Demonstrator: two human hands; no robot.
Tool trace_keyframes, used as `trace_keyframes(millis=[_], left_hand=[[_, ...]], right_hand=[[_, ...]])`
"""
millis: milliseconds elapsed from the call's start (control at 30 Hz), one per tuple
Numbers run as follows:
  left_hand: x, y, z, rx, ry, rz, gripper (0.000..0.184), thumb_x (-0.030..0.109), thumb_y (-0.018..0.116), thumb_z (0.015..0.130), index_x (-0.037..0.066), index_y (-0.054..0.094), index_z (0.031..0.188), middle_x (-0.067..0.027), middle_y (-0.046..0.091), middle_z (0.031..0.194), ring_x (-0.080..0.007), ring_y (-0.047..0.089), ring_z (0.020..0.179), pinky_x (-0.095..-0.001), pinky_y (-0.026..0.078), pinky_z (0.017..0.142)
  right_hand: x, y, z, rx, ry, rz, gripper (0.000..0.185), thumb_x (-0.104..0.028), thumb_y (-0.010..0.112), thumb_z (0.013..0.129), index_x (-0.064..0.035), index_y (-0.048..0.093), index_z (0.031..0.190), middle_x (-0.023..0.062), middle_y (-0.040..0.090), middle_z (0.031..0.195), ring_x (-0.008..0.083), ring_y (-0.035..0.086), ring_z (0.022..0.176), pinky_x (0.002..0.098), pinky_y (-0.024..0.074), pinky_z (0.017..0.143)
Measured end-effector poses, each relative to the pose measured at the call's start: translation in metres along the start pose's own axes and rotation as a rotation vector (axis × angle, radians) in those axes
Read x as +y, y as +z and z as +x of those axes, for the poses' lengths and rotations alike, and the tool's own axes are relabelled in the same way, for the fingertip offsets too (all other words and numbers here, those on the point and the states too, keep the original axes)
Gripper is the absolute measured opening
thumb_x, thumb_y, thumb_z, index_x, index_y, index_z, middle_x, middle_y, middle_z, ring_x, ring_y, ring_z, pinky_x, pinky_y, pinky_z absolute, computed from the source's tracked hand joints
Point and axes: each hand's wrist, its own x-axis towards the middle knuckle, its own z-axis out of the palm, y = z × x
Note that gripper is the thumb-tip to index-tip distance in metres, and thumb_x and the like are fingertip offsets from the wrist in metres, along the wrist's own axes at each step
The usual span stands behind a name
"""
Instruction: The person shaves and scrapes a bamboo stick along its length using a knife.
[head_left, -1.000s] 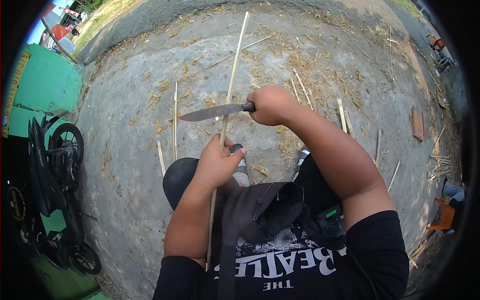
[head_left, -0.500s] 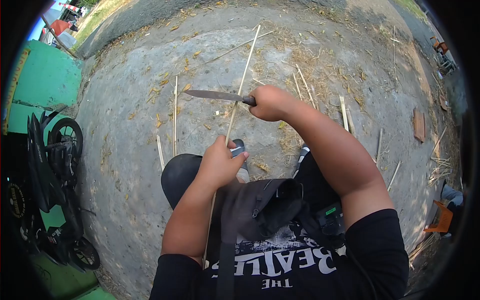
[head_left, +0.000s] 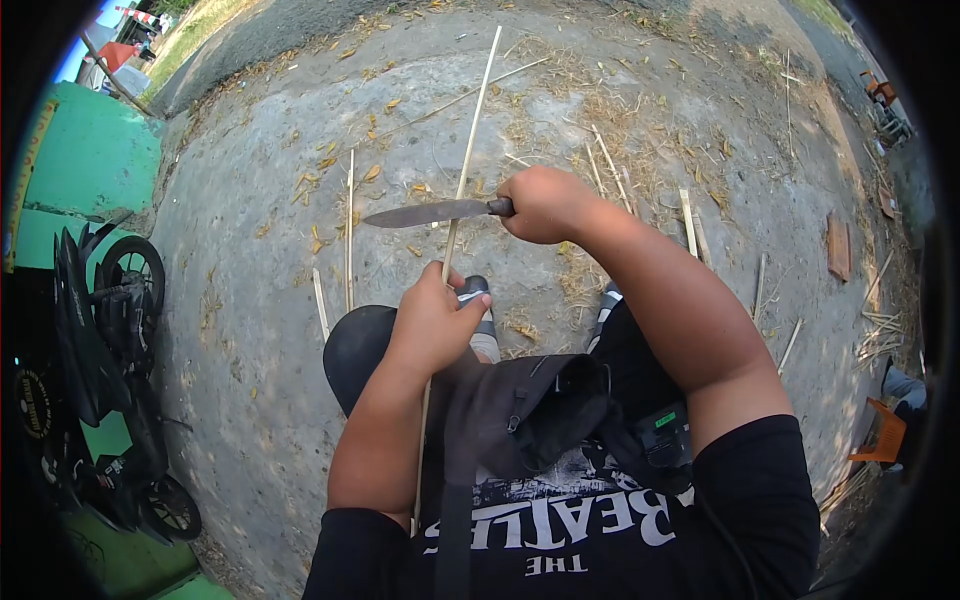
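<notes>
My left hand (head_left: 437, 322) is closed around a long, pale bamboo strip (head_left: 476, 125), which runs from beside my body out over the ground ahead. My right hand (head_left: 545, 205) grips the dark handle of a knife (head_left: 425, 213). Its broad blade points left and crosses the strip a little beyond my left hand. Blade and strip appear to touch where they cross. The lower part of the strip passes behind my left wrist and along my forearm.
More strips lie on the concrete ground (head_left: 260, 330), including one at left (head_left: 350, 230) and one at right (head_left: 688, 222). Dry shavings (head_left: 600, 110) and leaves are scattered ahead. A motorcycle (head_left: 120, 380) stands far left; a brick (head_left: 838, 247) and an orange chair (head_left: 880, 432) are at right.
The strip's far end has swung left and moved slightly farther out. My left hand has shifted a little left. The blade has tilted, its tip lower and more of its flat face showing.
</notes>
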Motion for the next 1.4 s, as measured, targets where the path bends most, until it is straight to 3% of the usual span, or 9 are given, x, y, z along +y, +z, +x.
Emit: trace_keyframes(millis=[67,533,633,733,933,1033,1133,1333,1400], left_hand=[[0.0,0.0,-0.001,-0.012,0.014,0.01,0.041,0.02,0.085,0.086,0.0,0.057,0.108,0.0012,0.052,0.064,-0.0099,0.049,0.057,-0.0309,0.041,0.053],[-0.005,0.0,-0.002,0.02,0.028,0.008,0.042,0.02,0.085,0.086,0.0,0.056,0.108,0.0021,0.048,0.061,-0.0094,0.047,0.055,-0.0311,0.04,0.053],[0.004,-0.006,-0.002,-0.016,-0.044,-0.014,0.043,0.023,0.085,0.085,-0.003,0.058,0.107,-0.0115,0.066,0.069,-0.0252,0.068,0.064,-0.0383,0.054,0.064],[0.001,-0.004,-0.005,-0.033,0.032,-0.082,0.041,0.018,0.085,0.086,0.0,0.055,0.108,0.0028,0.049,0.063,-0.008,0.045,0.056,-0.0302,0.038,0.053],[0.002,-0.003,-0.006,-0.086,0.008,-0.067,0.04,0.015,0.084,0.086,0.001,0.055,0.109,0.0039,0.047,0.063,-0.0072,0.044,0.057,-0.0291,0.038,0.054],[-0.002,-0.006,0.0,-0.093,-0.03,-0.112,0.041,0.019,0.085,0.086,-0.002,0.057,0.107,-0.0042,0.059,0.067,-0.0134,0.059,0.062,-0.0341,0.051,0.061],[0.005,-0.008,-0.008,-0.146,-0.013,-0.167,0.04,0.014,0.084,0.088,0.002,0.053,0.11,0.0059,0.045,0.065,-0.0058,0.044,0.06,-0.0283,0.038,0.054],[0.0,-0.008,-0.007,-0.151,-0.005,-0.169,0.038,0.013,0.083,0.088,0.003,0.053,0.109,0.0054,0.046,0.068,-0.0052,0.042,0.061,-0.0271,0.037,0.054],[-0.001,-0.008,-0.004,-0.14,-0.009,-0.198,0.038,0.014,0.083,0.088,0.001,0.054,0.108,0.0017,0.052,0.068,-0.0081,0.05,0.062,-0.0302,0.044,0.057]], right_hand=[[0.011,-0.011,0.014,-0.031,0.083,0.004,0.027,-0.02,0.064,0.086,-0.0097,0.079,0.105,0.0205,0.076,0.099,0.0386,0.073,0.097,0.0494,0.0581,0.087],[0.017,0.001,0.021,-0.005,0.057,0.048,0.024,-0.021,0.065,0.084,-0.0077,0.079,0.099,0.0199,0.076,0.094,0.0384,0.074,0.092,0.0473,0.0588,0.085],[0.0,-0.003,0.008,0.011,-0.057,0.049,0.018,-0.021,0.068,0.085,-0.0049,0.076,0.09,0.0212,0.073,0.084,0.0421,0.07,0.084,0.0515,0.0548,0.076],[0.005,-0.011,0.009,-0.022,0.005,-0.038,0.025,-0.021,0.065,0.084,-0.0092,0.079,0.1,0.019,0.077,0.096,0.0386,0.074,0.093,0.0489,0.0585,0.085],[0.031,-0.002,0.023,0.012,0.048,0.052,0.022,-0.021,0.066,0.085,-0.0072,0.078,0.097,0.0205,0.075,0.092,0.0404,0.072,0.09,0.0501,0.0564,0.081],[0.009,-0.006,0.01,0.019,-0.048,0.06,0.021,-0.024,0.068,0.087,-0.0035,0.074,0.089,0.0224,0.073,0.085,0.0427,0.07,0.085,0.0511,0.0542,0.077],[0.023,-0.008,0.018,0.041,-0.011,0.087,0.022,-0.025,0.068,0.087,-0.0041,0.074,0.089,0.0221,0.073,0.085,0.0426,0.07,0.085,0.0514,0.0543,0.077],[0.022,-0.013,0.016,0.052,0.053,0.068,0.023,-0.025,0.067,0.087,-0.0047,0.076,0.093,0.022,0.074,0.088,0.0419,0.072,0.089,0.0515,0.0554,0.081],[0.008,-0.016,0.008,0.013,0.025,0.037,0.026,-0.024,0.066,0.086,-0.0055,0.079,0.1,0.0209,0.076,0.092,0.041,0.073,0.095,0.0492,0.0574,0.086]])
